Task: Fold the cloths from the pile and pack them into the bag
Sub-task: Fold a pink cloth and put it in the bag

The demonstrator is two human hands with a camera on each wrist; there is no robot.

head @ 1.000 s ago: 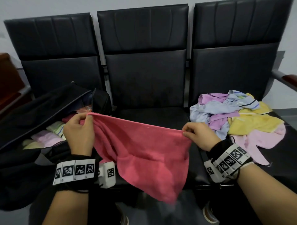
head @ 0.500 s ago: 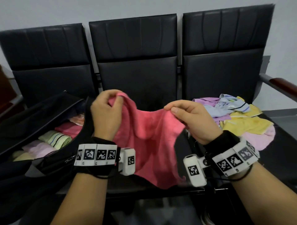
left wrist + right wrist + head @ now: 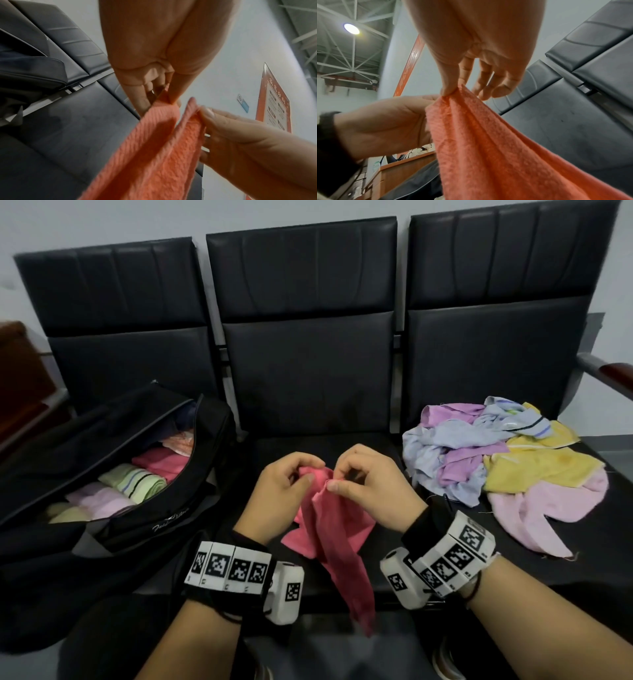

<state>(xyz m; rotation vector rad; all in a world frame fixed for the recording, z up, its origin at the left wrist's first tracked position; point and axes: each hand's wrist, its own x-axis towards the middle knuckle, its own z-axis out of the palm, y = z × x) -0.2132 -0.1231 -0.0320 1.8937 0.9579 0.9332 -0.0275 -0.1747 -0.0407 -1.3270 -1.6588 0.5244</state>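
A pink-red cloth (image 3: 337,529) hangs doubled over the middle seat, its lower end drooping past the seat's front edge. My left hand (image 3: 286,487) pinches one top corner of it and my right hand (image 3: 363,481) pinches the other, the two corners held almost together. In the left wrist view the cloth (image 3: 154,148) runs down from my left hand (image 3: 164,97). In the right wrist view thumb and forefinger of my right hand (image 3: 453,90) nip the cloth (image 3: 488,142). The open black bag (image 3: 113,529) on the left seat holds several folded cloths. A loose pile of cloths (image 3: 496,460) lies on the right seat.
Three black padded seats (image 3: 308,354) stand in a row against a pale wall. A wooden armrest (image 3: 613,374) juts out at the far right. Dark floor lies below the seat fronts.
My hands came together from wide apart, bringing the cloth's two top corners to meet, and dropped lower over the middle seat. The cloth now hangs doubled instead of spread flat.
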